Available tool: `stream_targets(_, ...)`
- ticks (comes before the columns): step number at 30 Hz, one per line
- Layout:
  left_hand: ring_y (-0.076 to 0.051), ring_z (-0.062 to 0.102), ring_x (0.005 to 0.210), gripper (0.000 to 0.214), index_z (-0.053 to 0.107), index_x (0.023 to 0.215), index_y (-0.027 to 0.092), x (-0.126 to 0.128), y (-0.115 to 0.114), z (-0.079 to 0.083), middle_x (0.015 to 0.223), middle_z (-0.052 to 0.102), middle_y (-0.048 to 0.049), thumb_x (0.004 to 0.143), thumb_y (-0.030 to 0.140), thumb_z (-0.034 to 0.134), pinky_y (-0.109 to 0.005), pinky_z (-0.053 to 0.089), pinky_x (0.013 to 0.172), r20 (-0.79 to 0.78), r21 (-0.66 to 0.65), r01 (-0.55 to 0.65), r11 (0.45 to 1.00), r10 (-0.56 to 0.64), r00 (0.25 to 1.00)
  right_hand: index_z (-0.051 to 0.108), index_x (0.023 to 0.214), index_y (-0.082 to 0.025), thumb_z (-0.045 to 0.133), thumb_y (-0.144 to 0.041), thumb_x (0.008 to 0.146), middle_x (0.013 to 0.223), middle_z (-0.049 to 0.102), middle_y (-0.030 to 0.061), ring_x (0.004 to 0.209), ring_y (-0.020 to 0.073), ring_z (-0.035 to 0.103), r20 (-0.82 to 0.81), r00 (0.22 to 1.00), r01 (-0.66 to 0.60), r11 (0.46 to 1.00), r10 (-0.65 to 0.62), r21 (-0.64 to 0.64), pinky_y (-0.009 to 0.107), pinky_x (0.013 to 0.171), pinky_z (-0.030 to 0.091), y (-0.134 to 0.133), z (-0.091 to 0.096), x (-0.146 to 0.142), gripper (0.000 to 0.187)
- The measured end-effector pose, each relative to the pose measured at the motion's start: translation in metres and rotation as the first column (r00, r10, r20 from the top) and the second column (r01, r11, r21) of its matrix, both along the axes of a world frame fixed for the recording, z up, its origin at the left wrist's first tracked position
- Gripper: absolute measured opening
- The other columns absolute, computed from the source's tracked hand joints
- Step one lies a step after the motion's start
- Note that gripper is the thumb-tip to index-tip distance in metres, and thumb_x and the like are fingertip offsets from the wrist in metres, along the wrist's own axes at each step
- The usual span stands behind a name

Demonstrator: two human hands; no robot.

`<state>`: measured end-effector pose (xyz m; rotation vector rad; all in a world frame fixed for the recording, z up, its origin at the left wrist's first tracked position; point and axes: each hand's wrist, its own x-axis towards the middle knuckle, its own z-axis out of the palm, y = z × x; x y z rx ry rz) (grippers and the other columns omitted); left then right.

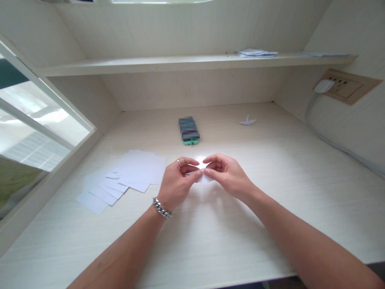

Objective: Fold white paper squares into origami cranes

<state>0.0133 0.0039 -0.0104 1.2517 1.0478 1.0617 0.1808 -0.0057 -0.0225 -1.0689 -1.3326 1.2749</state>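
Observation:
A small folded piece of white paper (pixel 205 178) is held between both hands over the middle of the desk. My left hand (pixel 180 176), with a ring and a chain bracelet at the wrist, pinches its left side between thumb and fingers. From the right, my right hand (pixel 224 172) pinches the other side, its thumb tip close to the left thumb. Much of the paper is hidden behind the fingers, so its exact folds cannot be made out. Left of my left hand lies a spread of loose white paper sheets (pixel 141 168).
A phone (pixel 189 130), blurred out, lies beyond my hands. A folded paper crane (pixel 247 121) stands at the back right. More papers (pixel 256 52) rest on the shelf (pixel 150 65). A plug with a grey cable (pixel 331 141) hangs from the right wall socket (pixel 349 86).

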Motion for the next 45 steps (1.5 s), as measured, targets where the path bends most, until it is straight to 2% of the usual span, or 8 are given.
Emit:
stream_targets(8,-0.015,0.066,0.069,0.027,0.064,0.097,0.012,-0.0018,0.0033,-0.0003,0.075,0.071,-0.0053,0.072,0.021,0.072,-0.027,0.057,0.062,0.081,-0.119,0.018,0.993,-0.009,0.997,0.059,0.095,-0.015,0.071,-0.021,0.073,0.071,0.067,0.0016,0.065,0.0159,0.063,-0.005,0.999,0.046,0.998,-0.046,-0.051,0.029,0.061,0.047,0.0005,0.0041,0.0023,0.026)
stream_targets(12,-0.015,0.066,0.07,0.026,0.065,0.096,0.012,-0.0027,0.0038,-0.0007,0.077,0.072,-0.006,0.074,0.024,0.071,-0.027,0.057,0.062,0.092,-0.12,0.009,0.993,0.002,0.996,0.059,0.094,-0.015,0.07,-0.021,0.073,0.072,0.067,0.0022,0.066,0.0165,0.064,0.004,0.998,0.061,0.997,-0.061,-0.051,0.03,0.061,0.048,0.0002,0.0039,0.0022,0.025)
stream_targets(18,-0.014,0.066,0.067,0.03,0.064,0.093,0.012,-0.0018,0.0022,-0.0023,0.072,0.072,-0.0045,0.068,0.022,0.078,-0.026,0.054,0.063,-0.011,-0.046,0.035,0.998,-0.036,0.999,0.059,0.094,-0.015,0.069,-0.02,0.074,0.07,0.066,0.001,0.065,0.0155,0.063,0.018,0.999,0.048,0.999,-0.048,-0.023,0.029,0.061,0.047,-0.0005,0.0017,0.0001,0.023)
stream_targets(26,-0.015,0.066,0.069,0.022,0.067,0.09,0.012,-0.0035,0.0042,0.0024,0.077,0.071,-0.0051,0.07,0.017,0.071,-0.027,0.055,0.063,0.083,-0.123,0.036,0.992,-0.026,0.996,0.058,0.093,-0.016,0.071,-0.02,0.073,0.07,0.066,0.0011,0.064,0.0146,0.062,0.006,0.998,0.056,0.998,-0.056,-0.041,0.028,0.059,0.047,-0.0002,0.0032,0.0017,0.024)
stream_targets(29,-0.014,0.065,0.069,0.022,0.067,0.09,0.013,-0.0026,0.0046,0.0005,0.076,0.071,-0.0043,0.072,0.024,0.073,-0.026,0.054,0.063,0.005,-0.067,0.052,0.996,-0.051,0.999,0.058,0.094,-0.016,0.07,-0.021,0.074,0.072,0.067,0.0019,0.065,0.0157,0.063,0.022,0.999,0.047,0.998,-0.046,-0.032,0.029,0.061,0.048,-0.0005,0.0014,0.0014,0.024)
stream_targets(34,-0.013,0.067,0.072,0.018,0.067,0.083,0.013,-0.001,0.0039,-0.0033,0.08,0.071,-0.0045,0.069,0.019,0.076,-0.025,0.055,0.069,-0.1,0.054,0.067,0.996,-0.061,0.993,0.058,0.095,-0.017,0.07,-0.022,0.074,0.075,0.068,0.0034,0.068,0.0175,0.065,0.045,0.998,0.037,0.999,-0.035,-0.033,0.031,0.063,0.05,-0.0006,-0.001,0.0001,0.025)
stream_targets(40,-0.015,0.067,0.074,0.018,0.066,0.083,0.014,-0.0021,0.0038,-0.0056,0.081,0.071,-0.0042,0.068,0.019,0.076,-0.026,0.055,0.069,-0.138,0.108,0.042,0.993,-0.027,0.99,0.06,0.096,-0.017,0.067,-0.019,0.074,0.079,0.07,0.0046,0.072,0.0188,0.067,0.114,0.993,0.019,1.0,-0.018,-0.005,0.031,0.065,0.052,-0.0019,0.0001,0.0012,0.023)
stream_targets(45,-0.015,0.067,0.073,0.02,0.065,0.082,0.014,-0.0017,0.0027,-0.007,0.078,0.07,-0.0037,0.066,0.018,0.077,-0.026,0.055,0.067,-0.138,0.089,0.045,0.995,-0.032,0.99,0.061,0.088,-0.017,0.066,-0.014,0.069,0.075,0.068,0.0021,0.068,0.0165,0.066,0.136,0.99,0.039,0.999,-0.038,-0.005,0.027,0.061,0.051,-0.0016,-0.0019,0.0015,0.02)
